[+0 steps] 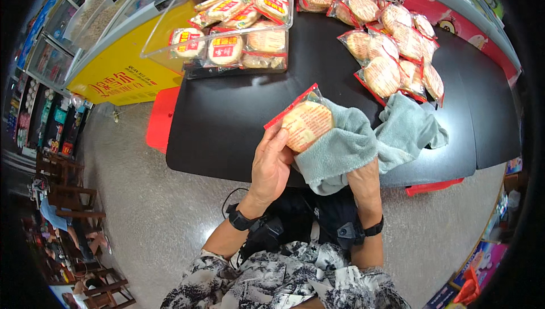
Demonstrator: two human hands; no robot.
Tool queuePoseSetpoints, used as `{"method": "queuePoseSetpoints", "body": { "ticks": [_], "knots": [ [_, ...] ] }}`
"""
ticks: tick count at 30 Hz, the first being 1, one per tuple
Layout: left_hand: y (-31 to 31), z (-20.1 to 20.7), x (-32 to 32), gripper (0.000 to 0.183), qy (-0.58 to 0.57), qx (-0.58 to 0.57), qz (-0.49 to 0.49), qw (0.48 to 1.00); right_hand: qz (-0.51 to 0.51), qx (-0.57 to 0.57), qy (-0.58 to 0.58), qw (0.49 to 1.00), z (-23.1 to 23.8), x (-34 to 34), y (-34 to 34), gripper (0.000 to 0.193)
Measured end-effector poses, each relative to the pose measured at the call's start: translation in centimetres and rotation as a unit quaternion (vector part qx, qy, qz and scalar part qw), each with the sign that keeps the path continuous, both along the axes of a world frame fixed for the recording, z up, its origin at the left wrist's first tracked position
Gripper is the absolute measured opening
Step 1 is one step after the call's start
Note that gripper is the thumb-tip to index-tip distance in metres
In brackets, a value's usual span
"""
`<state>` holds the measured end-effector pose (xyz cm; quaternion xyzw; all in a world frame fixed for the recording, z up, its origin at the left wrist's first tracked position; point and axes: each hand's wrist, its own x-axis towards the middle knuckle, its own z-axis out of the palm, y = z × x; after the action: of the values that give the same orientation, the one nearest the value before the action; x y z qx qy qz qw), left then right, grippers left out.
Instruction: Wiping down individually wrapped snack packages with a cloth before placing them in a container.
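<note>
Between thumb and fingers, my left hand (271, 167) grips the side of a round flat cake (308, 125) in a clear wrapper with red edges and red print. A grey-green towel (338, 149) is folded over my right hand (364, 179) and pressed against the right side of the cake. My right fingers are hidden in the towel, which they hold around the package. The towel's loose end trails right over the black table (227, 121). The held cake is above the table's near part.
At the back left stands a clear plastic bin (275, 69) with several wrapped cakes. More wrapped cakes (381, 74) lie piled at the back right. A red stool (160, 120) juts out beside the table's left edge. Beyond it is a yellow panel (122, 76).
</note>
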<state>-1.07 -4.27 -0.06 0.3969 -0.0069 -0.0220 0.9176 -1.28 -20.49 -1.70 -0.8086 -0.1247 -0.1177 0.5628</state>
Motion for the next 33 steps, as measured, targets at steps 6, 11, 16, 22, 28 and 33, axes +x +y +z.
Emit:
{"method": "queuePoseSetpoints", "body": {
  "ticks": [6,11,16,22,28,33],
  "knots": [
    [1.2,0.8,-0.8,0.036,-0.005,0.114,0.000,0.993,0.046,0.086,0.073,0.993,0.8,-0.3,-0.6,0.033],
    [2.8,3.3,-1.2,0.035,0.025,0.165,-0.058,0.984,0.073,0.104,0.073,0.989,2.5,-0.1,-0.4,0.026],
    [3.7,5.8,-0.5,0.033,0.022,0.232,-0.102,0.967,0.067,0.047,-0.005,0.997,1.9,0.2,-0.1,0.022],
    [3.4,9.0,1.3,0.034,-0.037,0.340,-0.164,0.925,0.054,0.130,0.019,0.990,2.5,0.1,0.3,0.020],
    [2.8,10.9,3.4,0.033,-0.077,0.399,-0.185,0.895,0.046,0.215,0.045,0.974,2.8,0.0,0.2,0.021],
    [5.6,13.5,5.8,0.031,-0.166,0.433,0.042,0.885,0.052,0.191,0.039,0.979,3.2,0.3,0.0,0.019]
  ]
}}
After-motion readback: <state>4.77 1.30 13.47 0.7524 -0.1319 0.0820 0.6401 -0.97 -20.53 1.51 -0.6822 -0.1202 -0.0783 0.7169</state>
